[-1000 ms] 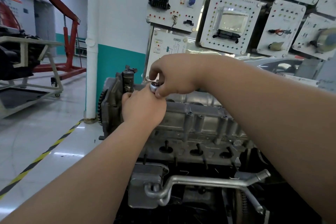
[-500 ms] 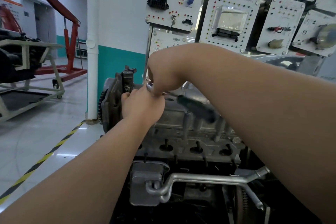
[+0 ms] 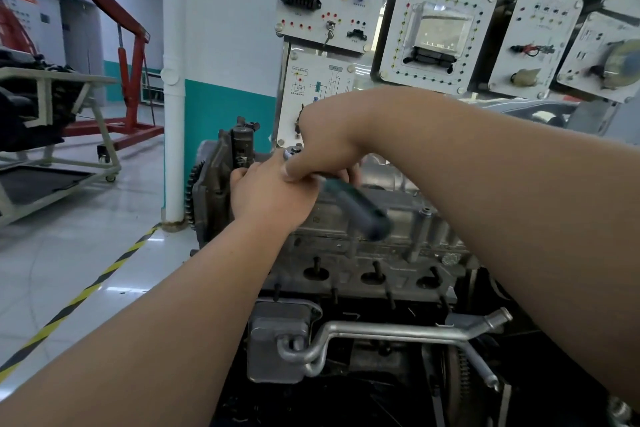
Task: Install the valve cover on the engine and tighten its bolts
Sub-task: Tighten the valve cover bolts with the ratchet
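The grey engine (image 3: 374, 253) stands in front of me with the silver valve cover (image 3: 388, 177) on top of it. A ratchet wrench with a dark green handle (image 3: 356, 208) sits on the cover's far left end, its chrome head (image 3: 293, 151) up. My right hand (image 3: 329, 146) grips the ratchet at the head, fingers curled over the shaft. My left hand (image 3: 270, 198) lies just under it, its fingers reaching down behind the ratchet head at the cover's left end; what they hold is hidden. The bolt under the tool cannot be seen.
A white pipe column (image 3: 175, 80) stands left of the engine. White training panels (image 3: 433, 31) hang on the wall behind. A red engine hoist (image 3: 131, 80) and a trolley stand (image 3: 52, 121) are at far left. Yellow-black floor tape (image 3: 86, 291) runs diagonally. A metal coolant pipe (image 3: 398, 331) crosses the engine's front.
The ratchet's green handle has swung out from under my right hand and now points toward me and to the right. My right hand has turned with it; the left hand stays put.
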### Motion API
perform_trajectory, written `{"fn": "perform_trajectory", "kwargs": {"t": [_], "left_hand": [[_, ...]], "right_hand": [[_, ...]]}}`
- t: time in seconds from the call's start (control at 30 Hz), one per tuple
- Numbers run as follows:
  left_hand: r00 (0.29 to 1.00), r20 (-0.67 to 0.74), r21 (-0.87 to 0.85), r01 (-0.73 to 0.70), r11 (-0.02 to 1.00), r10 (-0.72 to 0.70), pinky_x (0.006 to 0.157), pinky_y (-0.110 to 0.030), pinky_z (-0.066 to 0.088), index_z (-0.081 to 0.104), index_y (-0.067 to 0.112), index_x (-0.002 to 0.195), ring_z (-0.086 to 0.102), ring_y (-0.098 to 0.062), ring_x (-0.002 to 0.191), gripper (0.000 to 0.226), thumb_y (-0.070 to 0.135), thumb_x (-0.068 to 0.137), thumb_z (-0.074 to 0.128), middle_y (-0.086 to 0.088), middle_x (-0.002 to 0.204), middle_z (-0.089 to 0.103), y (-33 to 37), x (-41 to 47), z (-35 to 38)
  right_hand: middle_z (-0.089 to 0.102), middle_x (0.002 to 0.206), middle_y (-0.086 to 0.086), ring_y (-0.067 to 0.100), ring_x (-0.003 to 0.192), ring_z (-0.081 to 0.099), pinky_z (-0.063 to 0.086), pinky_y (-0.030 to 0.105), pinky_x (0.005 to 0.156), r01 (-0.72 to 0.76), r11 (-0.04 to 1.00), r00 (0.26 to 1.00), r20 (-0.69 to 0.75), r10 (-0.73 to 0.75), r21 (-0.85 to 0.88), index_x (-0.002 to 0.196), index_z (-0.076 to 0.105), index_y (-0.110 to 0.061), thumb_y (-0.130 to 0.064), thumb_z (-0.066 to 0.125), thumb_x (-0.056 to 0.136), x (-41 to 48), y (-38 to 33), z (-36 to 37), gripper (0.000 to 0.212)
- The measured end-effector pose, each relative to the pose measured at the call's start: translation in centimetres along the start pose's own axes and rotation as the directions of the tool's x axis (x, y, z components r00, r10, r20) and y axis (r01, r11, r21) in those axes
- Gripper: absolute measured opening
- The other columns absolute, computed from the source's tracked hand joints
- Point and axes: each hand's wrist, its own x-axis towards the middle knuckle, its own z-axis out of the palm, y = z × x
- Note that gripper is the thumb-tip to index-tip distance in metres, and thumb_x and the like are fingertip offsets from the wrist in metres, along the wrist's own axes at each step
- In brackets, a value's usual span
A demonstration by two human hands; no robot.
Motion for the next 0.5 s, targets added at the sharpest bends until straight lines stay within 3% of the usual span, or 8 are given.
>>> {"fn": "perform_trajectory", "kwargs": {"t": [0.07, 0.17, 0.23, 0.3, 0.37, 0.5], "left_hand": [[1.000, 0.004, 0.031, 0.004, 1.000, -0.004, 0.079, -0.035, 0.027, 0.026, 0.030, 0.063, 0.035, -0.015, 0.067, 0.023, 0.024, 0.082, 0.038, 0.011, 0.060, 0.034, 0.0, -0.1, 0.2], [0.999, -0.028, 0.005, 0.025, 1.000, -0.025, 0.077, -0.036, 0.026, 0.035, 0.027, 0.064, 0.041, -0.017, 0.065, 0.016, 0.024, 0.080, 0.034, 0.009, 0.059, 0.042, -0.2, 0.2, 0.7], [0.999, -0.046, 0.015, 0.026, 1.000, -0.026, 0.077, -0.037, 0.026, 0.034, 0.027, 0.064, 0.042, -0.018, 0.065, 0.018, 0.024, 0.082, 0.035, 0.010, 0.060, 0.041, -0.1, 0.3, 0.8], [0.998, -0.059, 0.016, 0.025, 1.000, -0.024, 0.076, -0.036, 0.025, 0.033, 0.028, 0.064, 0.042, -0.018, 0.065, 0.020, 0.023, 0.083, 0.034, 0.010, 0.059, 0.041, -0.1, 0.3, 0.9], [0.998, -0.066, 0.017, 0.012, 1.000, -0.011, 0.075, -0.036, 0.026, 0.034, 0.027, 0.064, 0.042, -0.017, 0.062, 0.018, 0.026, 0.082, 0.031, 0.009, 0.058, 0.043, -0.3, 0.3, 1.0], [0.997, -0.054, 0.084, -0.050, 0.995, 0.055, 0.076, -0.036, 0.028, 0.033, 0.028, 0.066, 0.046, -0.018, 0.067, 0.019, 0.029, 0.079, 0.019, 0.008, 0.059, 0.040, -0.7, 0.0, 1.1]], "right_hand": [[0.066, 0.051, -0.004, 0.015, 0.053, 0.067, 0.039, 0.026, 0.052, 0.002, 0.999, 1.000, -0.012, -0.002, 0.034, 0.074, 0.062, -0.014, -0.059, 0.052, 0.088, 0.2, 0.1, 0.3, 0.048], [0.059, 0.068, -0.005, 0.011, 0.062, 0.055, 0.032, 0.026, 0.052, 0.069, 0.989, 0.990, -0.110, -0.084, -0.133, 0.078, 0.061, -0.016, -0.057, 0.060, 0.085, 0.1, 0.8, 0.0, 0.042], [0.057, 0.080, -0.009, 0.011, 0.072, 0.053, 0.033, 0.025, 0.057, 0.102, 0.982, 0.984, -0.128, -0.123, -0.160, 0.095, 0.064, -0.021, -0.049, 0.066, 0.085, -0.1, 1.1, -0.3, 0.029], [0.055, 0.087, -0.010, 0.013, 0.079, 0.052, 0.033, 0.023, 0.060, 0.119, 0.978, 0.981, -0.132, -0.143, -0.173, 0.112, 0.064, -0.023, -0.042, 0.068, 0.085, -0.1, 1.0, -0.3, 0.033], [0.058, 0.081, -0.010, 0.010, 0.071, 0.055, 0.033, 0.022, 0.055, 0.109, 0.981, 0.984, -0.120, -0.128, -0.159, 0.106, 0.065, -0.021, -0.044, 0.069, 0.084, -0.1, 0.7, -0.4, 0.032], [0.070, 0.058, -0.002, 0.008, 0.045, 0.063, 0.039, 0.024, 0.049, 0.018, 0.999, 0.999, -0.045, -0.020, -0.042, 0.073, 0.066, -0.015, -0.053, 0.054, 0.090, -0.2, -0.1, -0.8, 0.044]]}}
